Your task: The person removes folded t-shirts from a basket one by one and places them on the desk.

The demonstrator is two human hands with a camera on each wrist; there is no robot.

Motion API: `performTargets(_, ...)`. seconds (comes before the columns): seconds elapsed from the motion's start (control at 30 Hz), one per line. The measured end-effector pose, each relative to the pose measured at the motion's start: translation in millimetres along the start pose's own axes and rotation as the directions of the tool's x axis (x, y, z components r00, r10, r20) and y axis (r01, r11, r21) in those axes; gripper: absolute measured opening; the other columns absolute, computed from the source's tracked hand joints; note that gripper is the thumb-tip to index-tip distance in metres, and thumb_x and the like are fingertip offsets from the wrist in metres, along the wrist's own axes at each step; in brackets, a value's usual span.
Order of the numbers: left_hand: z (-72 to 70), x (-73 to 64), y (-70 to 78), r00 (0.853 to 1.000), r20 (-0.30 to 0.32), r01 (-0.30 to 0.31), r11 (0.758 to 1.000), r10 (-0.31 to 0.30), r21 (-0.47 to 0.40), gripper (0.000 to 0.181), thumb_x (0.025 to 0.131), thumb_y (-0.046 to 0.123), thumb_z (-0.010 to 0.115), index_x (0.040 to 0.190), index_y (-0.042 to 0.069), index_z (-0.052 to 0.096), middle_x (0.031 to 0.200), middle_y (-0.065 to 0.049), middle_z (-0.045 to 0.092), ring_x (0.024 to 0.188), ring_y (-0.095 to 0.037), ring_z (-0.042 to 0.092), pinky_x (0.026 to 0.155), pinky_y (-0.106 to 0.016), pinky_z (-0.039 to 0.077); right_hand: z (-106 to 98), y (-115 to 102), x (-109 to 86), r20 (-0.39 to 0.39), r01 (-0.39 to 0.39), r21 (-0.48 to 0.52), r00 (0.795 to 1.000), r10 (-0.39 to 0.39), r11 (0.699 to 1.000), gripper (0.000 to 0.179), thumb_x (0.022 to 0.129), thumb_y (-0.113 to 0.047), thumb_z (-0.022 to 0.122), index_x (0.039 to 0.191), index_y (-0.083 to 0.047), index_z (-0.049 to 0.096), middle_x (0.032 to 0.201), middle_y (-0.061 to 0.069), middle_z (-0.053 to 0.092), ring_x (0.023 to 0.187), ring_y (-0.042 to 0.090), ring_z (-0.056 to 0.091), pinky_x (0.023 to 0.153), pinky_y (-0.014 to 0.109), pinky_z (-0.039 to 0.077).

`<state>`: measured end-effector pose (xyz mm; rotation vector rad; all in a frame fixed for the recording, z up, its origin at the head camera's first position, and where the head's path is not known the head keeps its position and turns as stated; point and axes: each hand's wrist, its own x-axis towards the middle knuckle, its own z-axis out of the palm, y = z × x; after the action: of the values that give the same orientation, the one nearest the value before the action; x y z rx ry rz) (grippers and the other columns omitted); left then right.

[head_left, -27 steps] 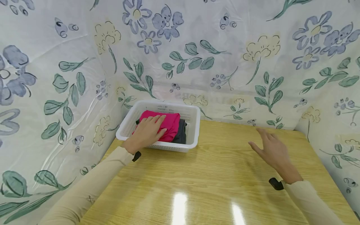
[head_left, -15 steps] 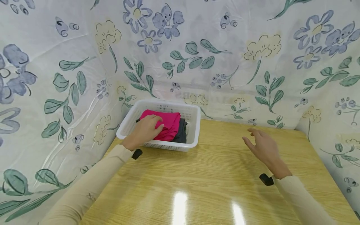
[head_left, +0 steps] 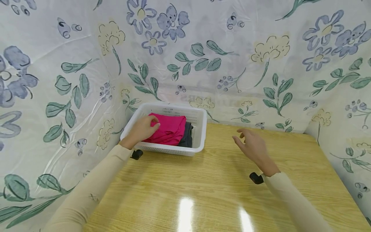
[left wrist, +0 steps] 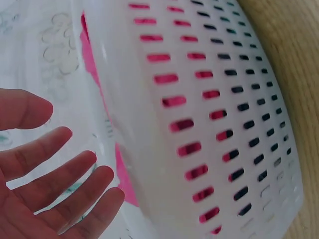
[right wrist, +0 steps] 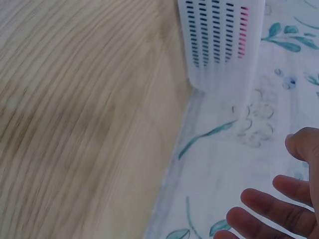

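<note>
A white plastic basket (head_left: 200, 138) with slotted walls stands at the back left of the table. Inside it lies a folded bright pink cloth (head_left: 171, 129) on top of a dark grey folded cloth (head_left: 186, 135). My left hand (head_left: 143, 129) is over the basket's left front rim, fingers loosely bent and holding nothing. In the left wrist view its fingers (left wrist: 75, 159) are spread apart beside the basket wall (left wrist: 149, 124). My right hand (head_left: 253, 145) hovers above the table to the right of the basket, relaxed, with nothing in it.
The wooden table (head_left: 208, 180) reaches forward and right of the basket. White floral fabric (head_left: 232, 64) hangs behind and on both sides, close to the basket's back. Black wrist cameras (head_left: 256, 178) sit under both wrists.
My left hand has drawn back leftward off the pink cloth toward the basket's left rim. My right hand has moved left toward the basket. The basket and cloths stay put.
</note>
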<state>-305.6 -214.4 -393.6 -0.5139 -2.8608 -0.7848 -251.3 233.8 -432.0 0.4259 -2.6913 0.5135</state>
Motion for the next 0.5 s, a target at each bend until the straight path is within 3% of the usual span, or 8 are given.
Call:
performTargets(0.1,-3.6,1.6,-5.9,1.0,-0.006,0.025,1.0,-0.025,-0.002,0.027,0.101,0.017,0.062,0.115,-0.005,0.067,0.095,-0.018,0.072,0.098,-0.037,0.066,0.087,-0.053,0.053,4,-11,6.2,0.014,-0.004,0.025,1.0,0.004,1.0,0.045,0.101,-0.039,0.067,0.127,-0.003,0.067,0.102,0.015,0.073,0.077,0.026,0.069,0.062,0.044,0.056)
performTargets(0.5,-10.9,7.0,-30.3,0.988,0.029,0.151,0.987,-0.15,-0.056,0.034,0.103,0.022,0.059,0.123,-0.006,0.061,0.123,-0.026,0.065,0.118,-0.043,0.059,0.098,-0.057,0.049,22,-50,28.7,0.023,0.023,0.112,0.999,-0.026,0.993,0.041,0.102,-0.038,0.065,0.125,-0.004,0.067,0.1,0.013,0.074,0.073,0.021,0.067,0.062,0.04,0.055)
